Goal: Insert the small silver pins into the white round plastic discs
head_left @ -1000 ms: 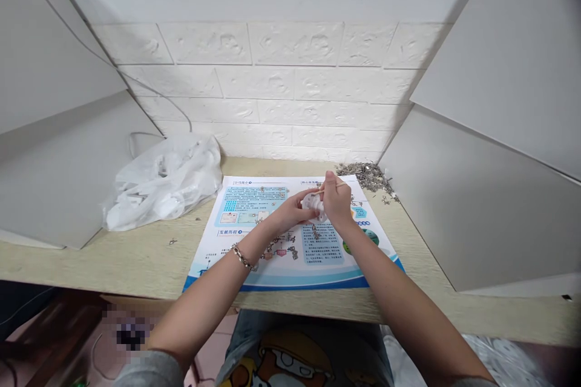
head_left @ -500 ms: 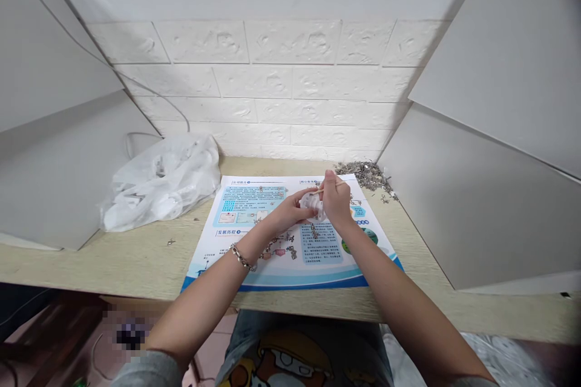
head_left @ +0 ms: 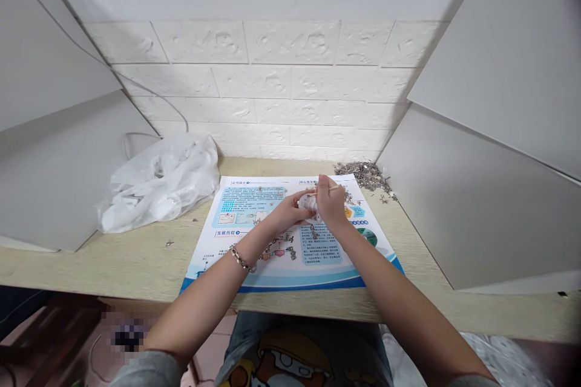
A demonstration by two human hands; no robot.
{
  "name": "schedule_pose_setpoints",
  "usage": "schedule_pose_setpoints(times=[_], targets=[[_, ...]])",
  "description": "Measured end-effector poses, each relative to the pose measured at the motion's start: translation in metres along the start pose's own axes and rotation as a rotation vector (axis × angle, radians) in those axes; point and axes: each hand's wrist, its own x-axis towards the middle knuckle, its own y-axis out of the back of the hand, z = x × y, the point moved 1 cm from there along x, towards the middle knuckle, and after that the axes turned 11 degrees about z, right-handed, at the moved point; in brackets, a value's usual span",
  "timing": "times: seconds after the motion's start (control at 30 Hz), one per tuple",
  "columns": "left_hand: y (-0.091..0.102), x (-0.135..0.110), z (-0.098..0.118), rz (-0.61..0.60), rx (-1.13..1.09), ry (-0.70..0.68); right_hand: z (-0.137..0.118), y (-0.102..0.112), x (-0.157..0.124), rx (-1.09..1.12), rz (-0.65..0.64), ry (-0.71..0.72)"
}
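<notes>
Head camera showed the left hand [head_left: 287, 213] gripping one white piece [head_left: 307, 205] over one paper sheet [head_left: 318, 273], and the right hand [head_left: 330, 207] pinching one thin stick [head_left: 336, 187] by it. Holding firm and poking gently seemed best. One bag [head_left: 181, 172] lay leftward; metal bits [head_left: 363, 175] were too many to count.

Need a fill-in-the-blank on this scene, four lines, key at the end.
1. The left hand grips a part coloured ____.
2. The right hand holds a stick that is ____ (thick/thin).
3. The bracelet sits on the ____ wrist.
4. The metal heap lies by the far ____ corner of the printed sheet.

Missing words: white; thin; left; right.
</notes>
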Motion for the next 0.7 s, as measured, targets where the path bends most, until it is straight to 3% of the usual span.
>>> schedule_pose_setpoints(times=[0.23,0.5,0.7], targets=[[-0.0028,-0.0010,0.0007,-0.021,0.041,-0.016,-0.0016,-0.0037,-0.0008,-0.028,-0.025,0.049],[-0.0092,-0.0015,0.0015,0.029,-0.036,-0.031,0.0015,-0.0010,0.0043,0.001,0.110,-0.051],[-0.0087,-0.0004,-0.0015,-0.008,-0.067,-0.030,0.0024,-0.0003,0.0031,-0.057,0.061,-0.002]])
